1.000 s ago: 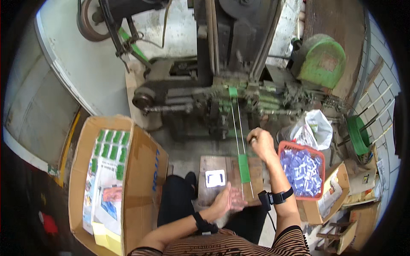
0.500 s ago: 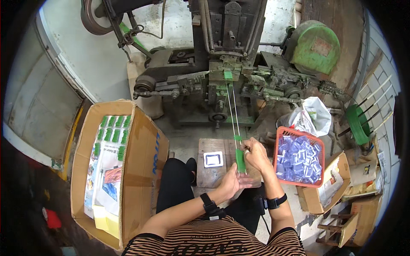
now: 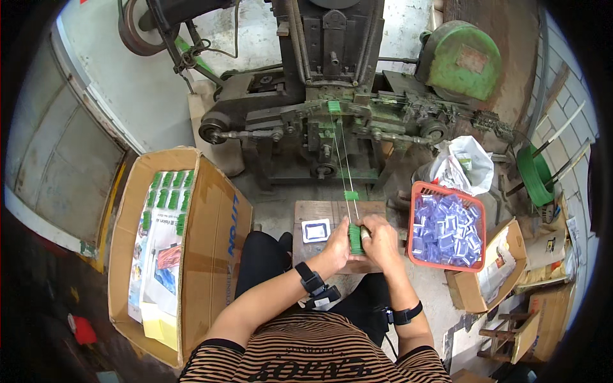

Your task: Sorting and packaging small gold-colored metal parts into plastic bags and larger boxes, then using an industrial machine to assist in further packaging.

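Two thin metal rods (image 3: 345, 163) slope down toward me from the dark machine (image 3: 332, 70). A stack of small flat green pieces (image 3: 355, 239) sits at their near end, over a wooden stool top (image 3: 377, 209). My left hand (image 3: 337, 246) presses on the stack's left side with its fingers closed. From the right, my right hand (image 3: 382, 244) grips the same stack, a ring on one finger. A smaller green bunch (image 3: 350, 195) lies farther up the rods. Another green bunch (image 3: 334, 106) is at the machine's mouth. The exact kind of piece is too small to tell.
Left of my legs stands a tall cardboard box (image 3: 214, 236) holding rows of green bundles (image 3: 169, 199). A white-framed card (image 3: 315, 230) lies on the stool. To the right are an orange basket (image 3: 414, 255) of clear bluish plastic cases, a white bag (image 3: 476, 169) and an open carton (image 3: 504, 255).
My left hand has moved up from below the green stack to its left side. Both hands now close around the stack, which looks more compact. The view has shifted slightly.
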`<state>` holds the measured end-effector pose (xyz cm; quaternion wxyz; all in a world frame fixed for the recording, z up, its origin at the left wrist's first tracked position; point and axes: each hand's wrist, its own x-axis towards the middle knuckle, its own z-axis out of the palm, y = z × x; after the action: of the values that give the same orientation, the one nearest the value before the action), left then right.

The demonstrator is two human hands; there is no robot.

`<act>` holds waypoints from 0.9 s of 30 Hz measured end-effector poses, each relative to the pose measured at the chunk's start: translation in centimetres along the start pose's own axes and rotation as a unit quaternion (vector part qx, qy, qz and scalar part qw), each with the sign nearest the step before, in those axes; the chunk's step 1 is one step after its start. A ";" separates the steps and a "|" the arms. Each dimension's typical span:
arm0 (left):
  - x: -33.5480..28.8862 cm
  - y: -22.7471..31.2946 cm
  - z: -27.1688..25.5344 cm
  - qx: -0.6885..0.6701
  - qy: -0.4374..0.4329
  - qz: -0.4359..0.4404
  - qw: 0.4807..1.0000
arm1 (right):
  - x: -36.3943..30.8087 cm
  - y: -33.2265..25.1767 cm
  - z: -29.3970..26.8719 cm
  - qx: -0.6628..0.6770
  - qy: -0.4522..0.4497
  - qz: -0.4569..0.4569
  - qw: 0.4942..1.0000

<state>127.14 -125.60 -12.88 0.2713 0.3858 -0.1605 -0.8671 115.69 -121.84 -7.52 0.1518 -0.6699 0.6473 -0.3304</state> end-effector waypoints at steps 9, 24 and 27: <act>-4.9 -1.8 0.0 0.121 -0.124 -0.126 0.977 | -0.4 -0.7 -2.9 0.015 0.030 0.052 0.998; -25.5 20.5 -1.3 0.432 0.144 0.229 0.860 | 20.1 6.5 2.7 -0.036 -0.119 -0.050 0.991; -27.5 25.4 -8.1 0.438 0.216 0.332 0.807 | 23.4 7.2 3.2 0.040 -0.027 -0.060 0.997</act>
<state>157.35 -130.16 10.30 0.3725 0.5643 -0.5785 -0.4563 110.92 -146.08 -8.67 0.1763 -0.7097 0.5877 -0.3463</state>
